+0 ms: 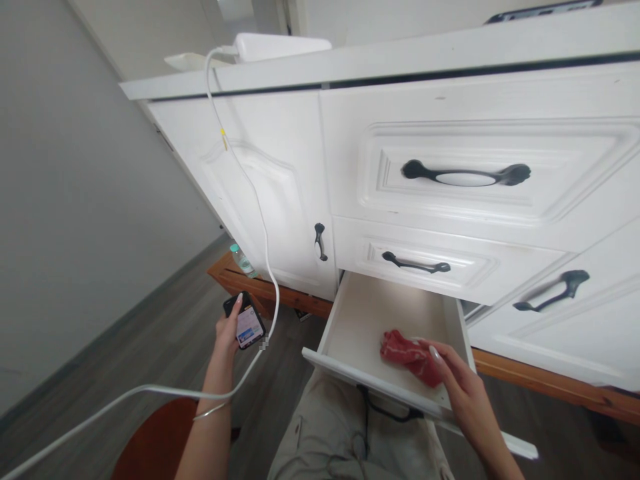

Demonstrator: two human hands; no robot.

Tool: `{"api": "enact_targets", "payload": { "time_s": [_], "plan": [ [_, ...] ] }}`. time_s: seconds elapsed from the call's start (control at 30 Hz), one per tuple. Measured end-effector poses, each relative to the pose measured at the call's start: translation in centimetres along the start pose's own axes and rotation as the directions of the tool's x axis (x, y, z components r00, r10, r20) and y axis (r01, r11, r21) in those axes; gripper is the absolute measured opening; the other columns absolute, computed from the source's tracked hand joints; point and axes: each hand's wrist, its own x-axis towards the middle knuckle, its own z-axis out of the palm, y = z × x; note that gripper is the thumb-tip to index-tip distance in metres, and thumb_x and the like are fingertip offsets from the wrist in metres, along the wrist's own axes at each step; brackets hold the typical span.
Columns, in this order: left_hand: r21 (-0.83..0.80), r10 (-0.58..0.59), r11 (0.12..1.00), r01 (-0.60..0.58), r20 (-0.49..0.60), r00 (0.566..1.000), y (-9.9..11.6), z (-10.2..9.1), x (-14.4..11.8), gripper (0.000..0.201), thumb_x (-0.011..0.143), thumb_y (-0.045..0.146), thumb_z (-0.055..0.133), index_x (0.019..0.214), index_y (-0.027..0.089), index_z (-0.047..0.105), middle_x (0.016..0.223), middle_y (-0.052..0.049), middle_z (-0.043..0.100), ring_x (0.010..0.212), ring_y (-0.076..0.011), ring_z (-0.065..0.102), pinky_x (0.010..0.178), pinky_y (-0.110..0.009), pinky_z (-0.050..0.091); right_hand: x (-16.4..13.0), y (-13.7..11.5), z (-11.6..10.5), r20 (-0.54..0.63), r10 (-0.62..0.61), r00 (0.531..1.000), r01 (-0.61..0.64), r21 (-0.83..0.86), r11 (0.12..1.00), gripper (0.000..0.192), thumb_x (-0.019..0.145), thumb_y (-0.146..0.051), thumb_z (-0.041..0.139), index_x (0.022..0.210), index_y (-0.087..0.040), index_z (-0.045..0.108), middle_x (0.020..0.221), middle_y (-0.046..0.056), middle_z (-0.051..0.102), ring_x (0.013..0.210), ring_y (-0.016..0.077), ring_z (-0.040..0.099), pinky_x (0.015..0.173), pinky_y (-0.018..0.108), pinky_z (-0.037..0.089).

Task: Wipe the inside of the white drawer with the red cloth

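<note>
My left hand [229, 327] is closed around a smartphone [249, 325] with its screen lit, thumb along the edge. Over the open bottom drawer [350, 320], my right hand [457, 373] pinches the right end of a crumpled red cloth [407, 355] with pale markings. Whether the cloth rests on the drawer's floor or hangs just above it, I cannot tell. Nothing else shows inside the visible part of the drawer. Its front panel, with a dark handle [390, 407], is close to my lap.
A white cabinet [345, 160] with dark handles fills the view ahead. A white cable [265, 233] hangs from a white adapter [280, 47] on top and loops past my left arm. A bottle [243, 261] stands by the cabinet's base; a round brown seat [155, 440] is lower left.
</note>
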Motion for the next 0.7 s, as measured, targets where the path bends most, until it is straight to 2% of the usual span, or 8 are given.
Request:
{"api": "enact_targets", "payload": {
  "time_s": [0.17,0.47,0.7],
  "plan": [
    [-0.027,0.014,1.000,-0.013,0.026,1.000,1.3,0.5,-1.1,0.050,0.063,0.050,0.088,0.091,0.014,0.068,0.070,-0.005,0.071,0.055,-0.0202,0.068,0.054,-0.036,0.060,-0.1,0.1,0.0,0.007,-0.007,1.000,0.007,-0.011,1.000,0.045,0.089,-0.059,0.060,0.109,-0.022,0.075,0.118,0.010,0.074,0.112,0.0265,0.069,0.093,0.031,0.060],
    [-0.053,0.044,0.998,-0.041,0.047,0.998,3.6,1.1,-3.5,0.053,0.058,0.042,0.092,0.097,0.012,0.071,0.068,-0.003,0.070,0.054,-0.0193,0.067,0.053,-0.033,0.060,-0.1,0.8,-0.3,0.034,-0.006,0.999,0.007,-0.025,1.000,0.045,0.090,-0.058,0.060,0.112,-0.022,0.073,0.122,0.010,0.073,0.115,0.0253,0.068,0.095,0.029,0.058],
    [-0.051,0.078,0.996,-0.076,0.031,0.996,4.2,1.0,-4.0,0.057,0.056,0.045,0.092,0.098,0.012,0.072,0.071,-0.004,0.071,0.055,-0.0183,0.068,0.052,-0.031,0.059,0.0,1.0,-0.2,0.021,-0.015,1.000,0.016,-0.060,0.998,0.046,0.090,-0.059,0.059,0.113,-0.022,0.073,0.122,0.010,0.073,0.115,0.0254,0.067,0.099,0.031,0.056]
  ]
}}
